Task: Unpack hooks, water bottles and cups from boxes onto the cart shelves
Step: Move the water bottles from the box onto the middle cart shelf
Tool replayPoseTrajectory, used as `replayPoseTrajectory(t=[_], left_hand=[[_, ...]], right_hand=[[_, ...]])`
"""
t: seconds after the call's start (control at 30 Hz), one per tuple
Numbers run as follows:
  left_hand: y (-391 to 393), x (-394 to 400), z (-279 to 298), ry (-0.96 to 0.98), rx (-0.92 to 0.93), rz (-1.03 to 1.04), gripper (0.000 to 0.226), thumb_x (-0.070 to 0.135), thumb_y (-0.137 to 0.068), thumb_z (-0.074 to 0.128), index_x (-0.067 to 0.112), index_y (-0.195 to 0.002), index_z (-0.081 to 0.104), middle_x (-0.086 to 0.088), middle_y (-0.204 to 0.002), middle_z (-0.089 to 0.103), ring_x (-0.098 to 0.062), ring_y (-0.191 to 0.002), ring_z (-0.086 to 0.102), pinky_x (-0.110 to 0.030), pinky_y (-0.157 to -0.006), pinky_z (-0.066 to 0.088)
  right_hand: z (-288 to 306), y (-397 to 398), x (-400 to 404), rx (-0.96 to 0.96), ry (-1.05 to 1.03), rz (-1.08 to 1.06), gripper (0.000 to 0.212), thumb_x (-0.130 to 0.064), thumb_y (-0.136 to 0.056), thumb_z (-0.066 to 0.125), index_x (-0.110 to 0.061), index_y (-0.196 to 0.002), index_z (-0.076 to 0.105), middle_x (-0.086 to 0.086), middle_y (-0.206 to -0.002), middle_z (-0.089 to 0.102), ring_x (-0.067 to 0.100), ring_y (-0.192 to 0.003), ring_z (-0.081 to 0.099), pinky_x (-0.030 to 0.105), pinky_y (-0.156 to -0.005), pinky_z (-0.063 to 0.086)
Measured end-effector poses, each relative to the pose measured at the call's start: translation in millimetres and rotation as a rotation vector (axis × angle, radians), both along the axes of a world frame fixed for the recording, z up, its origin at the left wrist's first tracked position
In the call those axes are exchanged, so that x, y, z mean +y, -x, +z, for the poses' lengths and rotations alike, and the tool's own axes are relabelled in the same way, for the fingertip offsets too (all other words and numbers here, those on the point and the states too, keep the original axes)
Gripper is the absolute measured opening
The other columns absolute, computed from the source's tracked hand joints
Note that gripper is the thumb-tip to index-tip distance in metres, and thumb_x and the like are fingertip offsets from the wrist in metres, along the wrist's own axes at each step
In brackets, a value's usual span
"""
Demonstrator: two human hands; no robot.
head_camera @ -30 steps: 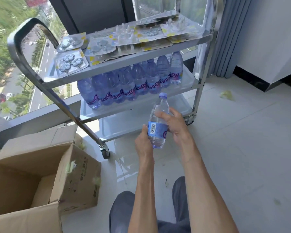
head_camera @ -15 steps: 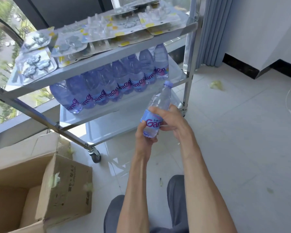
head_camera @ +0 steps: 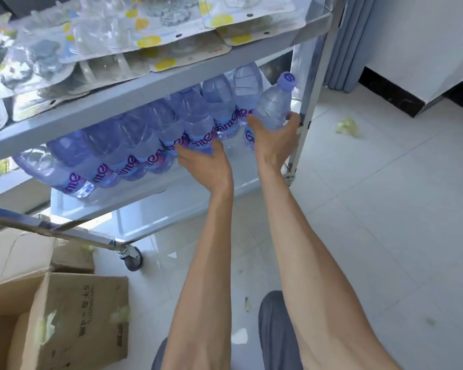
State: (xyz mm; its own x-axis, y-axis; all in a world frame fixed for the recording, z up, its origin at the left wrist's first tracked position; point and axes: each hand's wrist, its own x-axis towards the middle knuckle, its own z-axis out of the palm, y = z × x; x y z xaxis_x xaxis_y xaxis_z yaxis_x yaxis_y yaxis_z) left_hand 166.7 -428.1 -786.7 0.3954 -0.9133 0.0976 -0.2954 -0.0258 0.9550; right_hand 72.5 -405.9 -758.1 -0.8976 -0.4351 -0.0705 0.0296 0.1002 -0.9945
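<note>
Holding a water bottle by its middle, the right hand has its fingers and thumb curled round it. That bottle has a purple cap and leans a bit, right at the end of the row of bottles on the middle shelf of the cart, close to the cart's shiny metal leg. The left hand reaches to a bottle in the middle of the row and its fingers are bent against the bottle's lower part; whether it truly grips it is hard to tell. The bottles in the row stand side by side, touching, with purple letters on their labels. The top shelf is covered with flat packs of hooks, some lying partly over each other. The bottom shelf shows bare white where it can be seen. An open cardboard box sits on the floor at the lower left, beside the cart's wheel; not much of its inside can be seen.
</note>
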Motion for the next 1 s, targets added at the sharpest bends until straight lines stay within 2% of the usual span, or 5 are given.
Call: replayPoseTrajectory(t=[0.17,0.37,0.7,0.9,1.0], left_hand=[[9.4,-9.1,-22.8,-0.096,-0.147,-0.049,0.097,0.02,-0.082,0.078,0.0,-0.154,0.016,-0.024,-0.152,0.027,-0.039,-0.14,0.029,-0.044,-0.11,0.036],[1.7,-9.5,-38.6,-0.154,-0.33,-0.07,0.106,0.016,-0.08,0.079,0.008,-0.157,0.007,-0.021,-0.156,0.02,-0.037,-0.138,0.036,-0.038,-0.104,0.041],[-5.3,-9.9,-33.3,-0.2,-0.329,-0.068,0.099,0.01,-0.081,0.07,0.013,-0.158,0.008,-0.017,-0.155,0.024,-0.037,-0.128,0.047,-0.041,-0.097,0.048],[-5.5,-9.0,-32.3,-0.197,-0.307,-0.064,0.095,0.012,-0.081,0.068,0.011,-0.157,0.011,-0.016,-0.155,0.024,-0.038,-0.124,0.05,-0.038,-0.093,0.049],[-7.4,-11.4,-31.1,-0.204,-0.307,-0.052,0.094,0.014,-0.081,0.068,0.011,-0.156,0.013,-0.016,-0.155,0.025,-0.037,-0.119,0.053,-0.034,-0.09,0.046]], right_hand=[[-12.3,-5.9,-31.4,0.103,0.067,0.051,0.06,-0.032,-0.067,0.086,-0.017,-0.114,0.052,-0.005,-0.097,0.069,0.007,-0.079,0.066,0.014,-0.065,0.051],[-23.3,-11.9,-53.9,0.207,0.063,0.077,0.061,-0.034,-0.074,0.082,-0.015,-0.123,0.052,-0.001,-0.111,0.069,0.018,-0.099,0.065,0.037,-0.086,0.056],[-31.6,-5.6,-64.4,0.251,0.045,0.132,0.073,-0.036,-0.077,0.08,-0.014,-0.137,0.046,0.0,-0.127,0.063,0.021,-0.116,0.059,0.04,-0.098,0.05],[-41.2,3.6,-62.4,0.299,0.063,0.224,0.065,-0.033,-0.083,0.076,-0.013,-0.137,0.045,-0.002,-0.124,0.064,0.017,-0.109,0.062,0.003,-0.082,0.04],[-45.0,5.1,-62.8,0.299,0.085,0.248,0.069,-0.027,-0.085,0.076,-0.011,-0.143,0.041,0.002,-0.131,0.061,0.019,-0.117,0.059,0.008,-0.092,0.039]])
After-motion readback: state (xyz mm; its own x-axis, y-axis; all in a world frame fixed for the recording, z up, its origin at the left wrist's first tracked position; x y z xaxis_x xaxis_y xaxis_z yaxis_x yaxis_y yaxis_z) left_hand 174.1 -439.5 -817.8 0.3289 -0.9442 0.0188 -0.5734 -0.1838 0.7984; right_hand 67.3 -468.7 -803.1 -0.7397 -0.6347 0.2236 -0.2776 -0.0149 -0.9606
